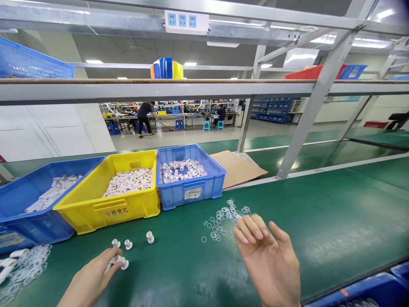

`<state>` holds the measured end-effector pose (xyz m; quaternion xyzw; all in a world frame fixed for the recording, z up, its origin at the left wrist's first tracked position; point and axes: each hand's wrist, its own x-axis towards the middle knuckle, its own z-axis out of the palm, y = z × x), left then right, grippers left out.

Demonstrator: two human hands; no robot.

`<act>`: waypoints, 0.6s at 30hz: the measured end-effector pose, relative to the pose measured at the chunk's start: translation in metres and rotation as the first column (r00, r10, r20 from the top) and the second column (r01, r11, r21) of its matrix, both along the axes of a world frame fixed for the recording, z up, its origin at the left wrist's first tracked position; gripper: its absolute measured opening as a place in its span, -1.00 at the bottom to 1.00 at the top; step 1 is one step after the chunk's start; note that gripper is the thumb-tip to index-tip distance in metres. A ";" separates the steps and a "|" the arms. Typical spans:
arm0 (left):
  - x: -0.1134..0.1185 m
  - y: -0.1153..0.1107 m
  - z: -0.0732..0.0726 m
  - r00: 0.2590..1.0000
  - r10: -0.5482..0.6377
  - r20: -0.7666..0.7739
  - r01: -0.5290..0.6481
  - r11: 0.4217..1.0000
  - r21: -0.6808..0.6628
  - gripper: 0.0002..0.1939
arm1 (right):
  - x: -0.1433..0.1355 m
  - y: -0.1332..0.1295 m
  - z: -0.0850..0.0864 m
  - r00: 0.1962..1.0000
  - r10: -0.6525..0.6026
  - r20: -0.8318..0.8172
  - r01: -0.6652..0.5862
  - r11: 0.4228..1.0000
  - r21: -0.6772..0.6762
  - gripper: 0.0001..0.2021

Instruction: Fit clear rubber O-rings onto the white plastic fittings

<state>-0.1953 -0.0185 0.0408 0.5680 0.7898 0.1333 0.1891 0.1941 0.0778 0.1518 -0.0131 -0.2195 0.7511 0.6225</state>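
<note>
My left hand (96, 273) is low at the left, its thumb and fingers closed around a white flanged fitting (124, 264). Just beyond it, two similar white fittings (128, 244) stand on the green surface (179, 264), and another white fitting (150, 237) stands a little to the right. My right hand (266, 256) is raised palm up, fingers bent and thumb apart, with nothing visible in it. Its fingertips are beside a scattered pile of thin clear rings (223, 215), partly covering the pile's right edge.
Behind lie a blue bin (191, 192), a yellow bin (111, 211) and a larger blue bin (41, 226), all holding white parts. Cardboard (234, 168) lies beside a metal post (309, 102). More rings (28, 268) are at far left. Two people are in the background.
</note>
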 end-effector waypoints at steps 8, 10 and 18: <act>-0.003 0.000 -0.006 1.000 0.016 0.003 -0.016 1.000 -0.019 -0.60 | -0.001 -0.005 -0.006 0.999 0.022 0.024 -0.023 0.999 0.046 -0.77; -0.003 0.000 -0.007 1.000 0.015 0.002 -0.015 1.000 -0.019 -0.61 | -0.002 -0.005 -0.007 0.999 0.036 0.025 -0.037 0.998 0.056 -0.78; -0.005 -0.003 -0.010 1.000 0.030 0.004 -0.030 1.000 0.010 -0.61 | -0.004 -0.009 -0.007 0.997 0.049 0.058 -0.053 0.996 0.077 -0.78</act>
